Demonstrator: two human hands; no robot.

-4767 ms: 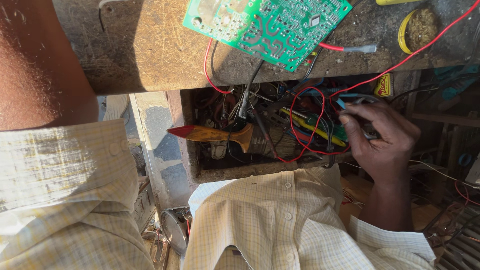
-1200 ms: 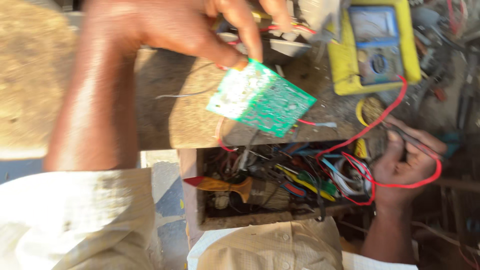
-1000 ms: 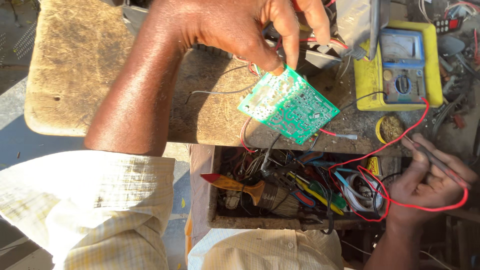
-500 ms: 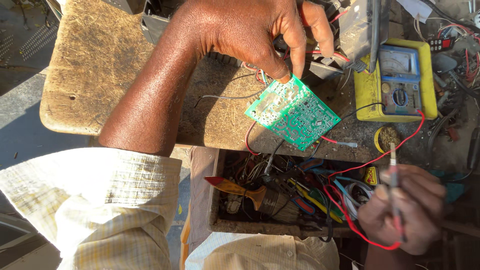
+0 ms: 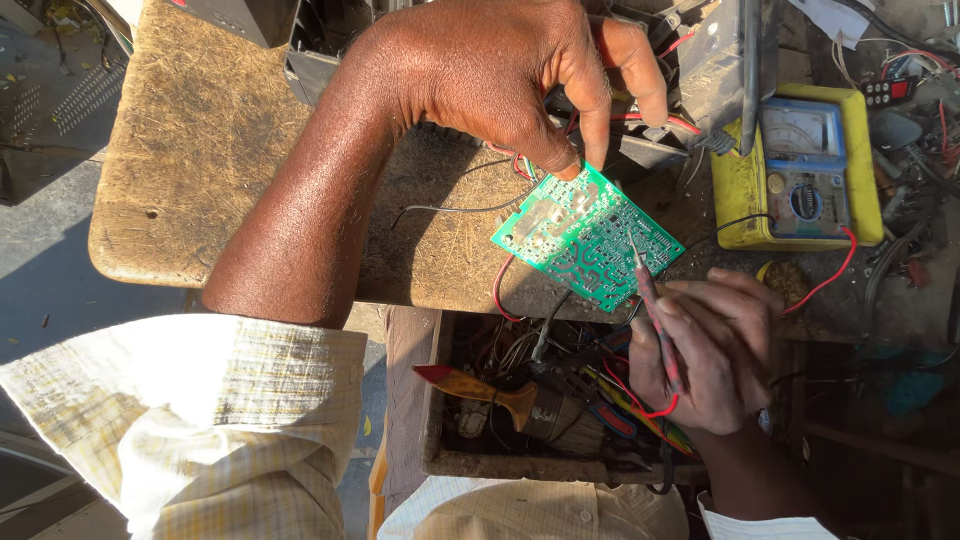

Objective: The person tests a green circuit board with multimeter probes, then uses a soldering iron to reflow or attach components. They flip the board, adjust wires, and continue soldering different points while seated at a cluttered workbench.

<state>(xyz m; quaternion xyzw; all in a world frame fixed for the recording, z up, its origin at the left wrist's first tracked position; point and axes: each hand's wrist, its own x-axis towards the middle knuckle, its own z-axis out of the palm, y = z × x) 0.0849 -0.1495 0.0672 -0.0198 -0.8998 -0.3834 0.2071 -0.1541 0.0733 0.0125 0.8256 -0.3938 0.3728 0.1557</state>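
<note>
While the left hand (image 5: 500,75) pinches the upper corner of the green circuit board (image 5: 585,235) between thumb and fingertips, holding it tilted just above the front edge of the worn worktop (image 5: 200,170), the right hand (image 5: 705,350) is closed around a red test probe (image 5: 655,315) whose tip rests on, or sits just over, the board's track side; the angle makes actual contact hard to confirm. The probe's red lead loops below the right hand, and another red lead runs to the yellow analogue meter (image 5: 800,165) lying on the worktop to the right of the board. A black wire and several coloured wires trail from the board toward the clutter behind it.

Judged from this, the set-up part looks done: board picked up and turned solder-side up, meter laid out with leads attached, probe in hand and brought to the board. What seems left is the checking itself, since only one probe shows at the board and a second is not visible. Below the worktop edge an open drawer (image 5: 440,400) holds tangled wires and a wooden-handled tool (image 5: 490,390), untouched.
</note>
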